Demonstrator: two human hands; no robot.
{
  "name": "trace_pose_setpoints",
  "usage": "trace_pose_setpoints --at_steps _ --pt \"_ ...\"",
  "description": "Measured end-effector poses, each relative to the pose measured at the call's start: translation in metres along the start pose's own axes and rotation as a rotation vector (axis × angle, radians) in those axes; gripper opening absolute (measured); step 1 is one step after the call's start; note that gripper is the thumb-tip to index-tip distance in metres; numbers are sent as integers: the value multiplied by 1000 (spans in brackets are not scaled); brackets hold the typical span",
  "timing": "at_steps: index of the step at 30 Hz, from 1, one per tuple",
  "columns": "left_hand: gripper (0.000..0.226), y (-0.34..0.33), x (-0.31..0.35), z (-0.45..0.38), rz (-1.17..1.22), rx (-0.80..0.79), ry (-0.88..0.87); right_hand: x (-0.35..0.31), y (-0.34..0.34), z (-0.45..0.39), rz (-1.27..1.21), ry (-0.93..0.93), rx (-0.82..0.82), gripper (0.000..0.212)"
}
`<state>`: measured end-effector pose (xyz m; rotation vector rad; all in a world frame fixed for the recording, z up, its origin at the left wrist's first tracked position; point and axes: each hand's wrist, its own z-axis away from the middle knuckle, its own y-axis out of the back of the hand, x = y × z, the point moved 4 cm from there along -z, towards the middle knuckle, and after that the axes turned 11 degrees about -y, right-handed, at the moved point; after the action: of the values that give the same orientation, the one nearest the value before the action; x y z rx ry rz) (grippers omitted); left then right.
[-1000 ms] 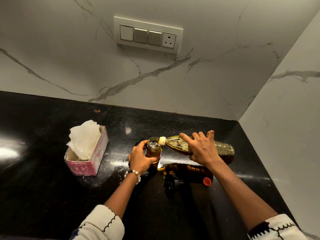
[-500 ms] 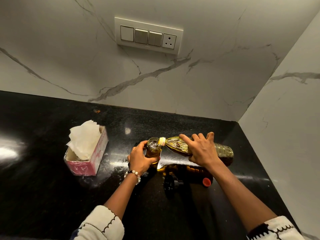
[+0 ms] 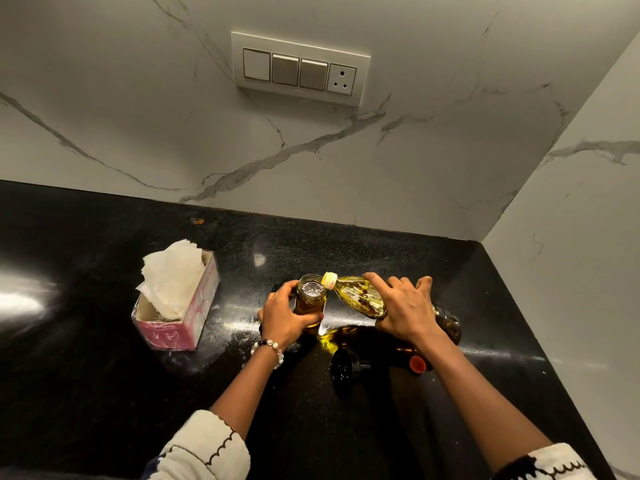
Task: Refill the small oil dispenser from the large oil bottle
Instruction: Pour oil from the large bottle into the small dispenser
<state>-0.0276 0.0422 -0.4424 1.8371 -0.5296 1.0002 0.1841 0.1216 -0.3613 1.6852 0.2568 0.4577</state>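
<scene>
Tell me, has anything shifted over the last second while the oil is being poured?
Hardly anything. The right hand keeps the large oil bottle tipped at the same slant, its mouth over the small oil dispenser, which the left hand still grips. The tissue box, black lid and orange cap lie where they were.

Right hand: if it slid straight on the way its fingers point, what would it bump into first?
The right hand grips the large oil bottle, fingers pointing left and away. Going straight on, it would probably first meet the small oil dispenser held by the left hand, though depth is hard to judge.
</scene>
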Motion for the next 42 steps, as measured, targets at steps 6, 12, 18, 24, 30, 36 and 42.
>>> trace_pose_setpoints --at_steps 6,12,18,24,30,36,42 --pt "78 0 -1 1 22 -9 6 1 -2 1 -62 -5 -20 90" --pt "76 0 -2 0 18 -7 5 7 20 -6 -367 -87 54 89" --pt "76 0 -1 0 19 -6 6 19 42 -7 -874 -140 181 85" --pt "79 1 0 1 23 -13 5 34 28 -2 -1223 -281 246 87" --pt "78 1 3 1 -7 -20 4 42 13 12 -1316 -405 332 90" --pt "81 -1 1 1 6 -24 22 48 11 18 -1347 -415 341 96" --pt "77 -3 1 1 -16 -11 35 51 4 20 -1379 -385 237 100"
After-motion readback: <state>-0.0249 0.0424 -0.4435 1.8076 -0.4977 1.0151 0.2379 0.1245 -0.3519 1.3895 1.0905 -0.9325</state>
